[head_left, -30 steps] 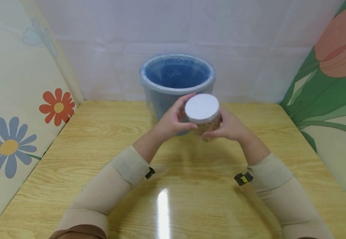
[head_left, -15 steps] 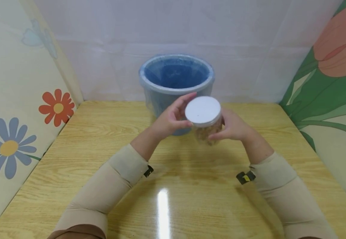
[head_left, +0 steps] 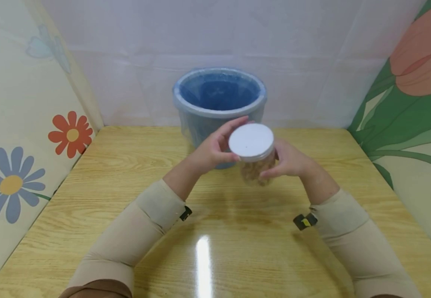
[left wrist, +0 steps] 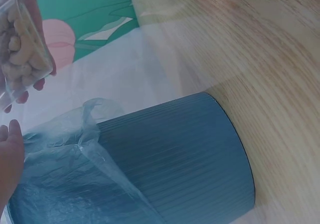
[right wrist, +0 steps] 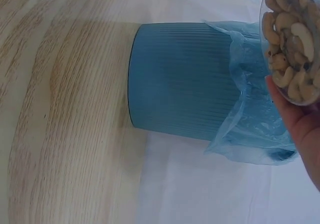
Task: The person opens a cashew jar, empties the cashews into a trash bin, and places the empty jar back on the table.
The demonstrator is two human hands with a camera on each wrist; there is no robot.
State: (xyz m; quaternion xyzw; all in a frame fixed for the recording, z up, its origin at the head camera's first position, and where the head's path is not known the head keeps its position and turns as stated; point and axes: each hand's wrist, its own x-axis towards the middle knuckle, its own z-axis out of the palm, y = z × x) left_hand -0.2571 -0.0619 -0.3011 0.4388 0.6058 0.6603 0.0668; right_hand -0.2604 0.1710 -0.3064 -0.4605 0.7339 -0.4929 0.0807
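Observation:
A clear jar (head_left: 254,171) of cashews, with a white lid (head_left: 251,140), is held above the table in front of the bin. My right hand (head_left: 291,159) grips the jar's side, thumb across its front. My left hand (head_left: 209,151) is at the lid, thumb at its near edge and fingers reaching round behind. In the right wrist view, cashews (right wrist: 300,38) show through the jar's base, with fingers of my right hand (right wrist: 302,124) beside it. The left wrist view has the jar (left wrist: 22,48) at its upper left edge and my left hand (left wrist: 10,159) below; the lid lies outside that view.
A blue ribbed bin (head_left: 215,124), lined with a thin plastic bag (left wrist: 75,154), stands at the back of the wood-grain table (head_left: 144,153). Behind it hangs a white sheet (head_left: 293,62). Flower-printed panels flank the table on both sides.
The jar and both hands have come down and slightly toward me, away from the bin's rim. More of the jar's side and its cashews shows now. The bin has stayed in place.

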